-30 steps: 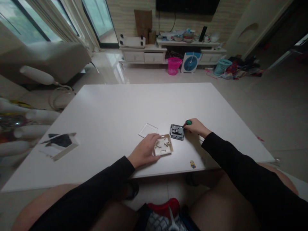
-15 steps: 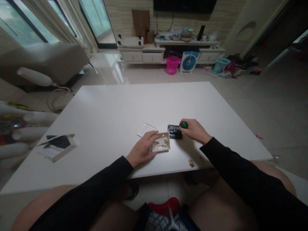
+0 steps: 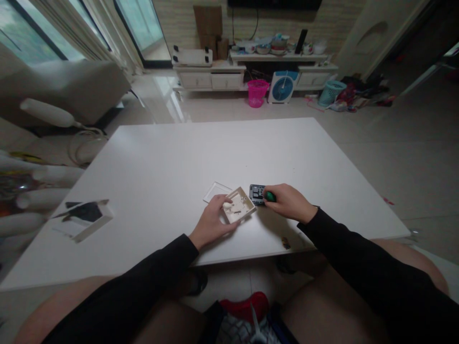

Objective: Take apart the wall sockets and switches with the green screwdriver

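Observation:
My left hand grips a white square socket plate, lying back side up and turned at an angle on the white table. My right hand is closed around a green-handled screwdriver, whose tip end lies hidden behind the hand. The screwdriver handle rests against a dark grey socket module, just right of the plate. A thin white frame lies flat behind my left fingers.
An opened small box with a dark insert sits near the table's left edge. A small yellow sticker is near the front edge. Beyond the table are a sofa, a pink bin, a fan and a low cabinet.
My left hand has turned the white plate and lifted one side. My right hand with the screwdriver has moved left, over the grey module.

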Demonstrator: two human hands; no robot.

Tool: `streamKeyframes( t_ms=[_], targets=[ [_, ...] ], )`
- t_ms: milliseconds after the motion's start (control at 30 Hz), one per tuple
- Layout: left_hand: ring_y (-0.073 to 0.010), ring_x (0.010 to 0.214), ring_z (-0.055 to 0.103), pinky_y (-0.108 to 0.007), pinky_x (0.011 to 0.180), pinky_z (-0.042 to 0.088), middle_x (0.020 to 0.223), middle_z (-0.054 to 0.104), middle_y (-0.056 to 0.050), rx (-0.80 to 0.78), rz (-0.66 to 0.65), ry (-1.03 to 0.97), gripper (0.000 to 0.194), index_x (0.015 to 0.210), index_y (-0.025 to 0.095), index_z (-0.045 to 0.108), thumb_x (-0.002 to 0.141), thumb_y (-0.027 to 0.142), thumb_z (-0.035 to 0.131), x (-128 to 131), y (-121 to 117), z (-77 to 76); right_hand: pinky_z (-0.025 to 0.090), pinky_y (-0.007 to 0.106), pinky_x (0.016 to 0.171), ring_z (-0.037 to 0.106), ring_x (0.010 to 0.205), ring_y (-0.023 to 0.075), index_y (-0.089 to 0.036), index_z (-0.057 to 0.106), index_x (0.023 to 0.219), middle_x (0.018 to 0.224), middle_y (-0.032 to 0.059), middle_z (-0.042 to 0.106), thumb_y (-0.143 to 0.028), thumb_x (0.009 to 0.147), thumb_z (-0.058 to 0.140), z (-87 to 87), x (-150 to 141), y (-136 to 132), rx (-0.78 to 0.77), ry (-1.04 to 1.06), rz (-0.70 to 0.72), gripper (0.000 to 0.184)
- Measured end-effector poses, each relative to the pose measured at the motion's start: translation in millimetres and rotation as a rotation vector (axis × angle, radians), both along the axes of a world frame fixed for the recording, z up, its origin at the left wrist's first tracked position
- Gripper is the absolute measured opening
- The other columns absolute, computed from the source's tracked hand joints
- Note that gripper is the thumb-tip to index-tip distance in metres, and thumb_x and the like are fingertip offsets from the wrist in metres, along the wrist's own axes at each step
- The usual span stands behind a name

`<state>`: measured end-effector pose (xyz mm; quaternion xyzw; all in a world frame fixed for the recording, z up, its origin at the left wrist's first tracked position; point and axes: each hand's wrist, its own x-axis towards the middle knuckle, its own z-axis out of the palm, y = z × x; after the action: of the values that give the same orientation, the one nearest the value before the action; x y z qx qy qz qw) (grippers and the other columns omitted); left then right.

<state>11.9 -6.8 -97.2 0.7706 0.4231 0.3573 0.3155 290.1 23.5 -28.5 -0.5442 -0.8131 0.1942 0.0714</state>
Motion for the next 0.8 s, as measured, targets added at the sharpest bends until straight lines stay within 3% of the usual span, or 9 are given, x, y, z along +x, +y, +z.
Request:
streamKeyframes(
  t_ms=[133, 333, 567, 800],
  targets=[
    [-0.0273, 0.117, 0.062, -0.052, 0.103, 0.055, 0.126, 0.06, -0.009, -0.05, 0.061, 0.01, 0.039, 0.108, 0.022, 0.062, 0.077, 0.025, 0.086, 0.0, -1.5, 3.9, 0.031, 0.029, 0.066, 0.059, 0.072, 0.018, -0.022, 0.067, 0.086, 0.079, 0.0041, 0.071, -0.024, 0.087, 0.063, -2.4, 0.8, 0.7, -0.009, -0.016, 0.007, 0.004],
    [-0.0301, 0.126, 0.058, -0.054, 0.108, 0.053, 0.135, 0.055, -0.011, 0.043, 0.053, 0.093, 0.033, 0.099, 0.021, 0.065, 0.074, 0.021, 0.087, -1.8, -1.7, -2.6, 0.032, 0.03, 0.068, 0.061, 0.076, 0.0192, -0.022, 0.067, 0.086, 0.085, 0.0063, 0.074, -0.023, 0.089, 0.061, -3.6, -2.2, 0.0, -0.016, -0.044, 0.052, 0.007],
    [-0.0331, 0.139, 0.05, -0.058, 0.115, 0.048, 0.146, 0.048, -0.014, 0.135, -0.023, 0.146, 0.034, 0.104, 0.02, 0.064, 0.076, 0.016, 0.083, -4.6, -0.6, -13.1, 0.031, 0.03, 0.068, 0.064, 0.08, 0.0218, -0.021, 0.07, 0.094, 0.092, 0.0089, 0.076, -0.027, 0.091, 0.06, -5.7, -4.9, -1.4, -0.018, -0.136, 0.074, 0.012],
    [-0.0343, 0.142, 0.049, -0.06, 0.114, 0.049, 0.148, 0.047, -0.013, 0.144, 0.015, 0.164, 0.031, 0.104, 0.021, 0.065, 0.079, 0.02, 0.083, -5.6, -0.3, -16.1, 0.03, 0.03, 0.068, 0.065, 0.082, 0.0226, -0.021, 0.071, 0.095, 0.093, 0.0093, 0.077, -0.025, 0.089, 0.062, -4.7, -7.2, -4.5, -0.037, -0.173, 0.098, 0.011]
  ],
)
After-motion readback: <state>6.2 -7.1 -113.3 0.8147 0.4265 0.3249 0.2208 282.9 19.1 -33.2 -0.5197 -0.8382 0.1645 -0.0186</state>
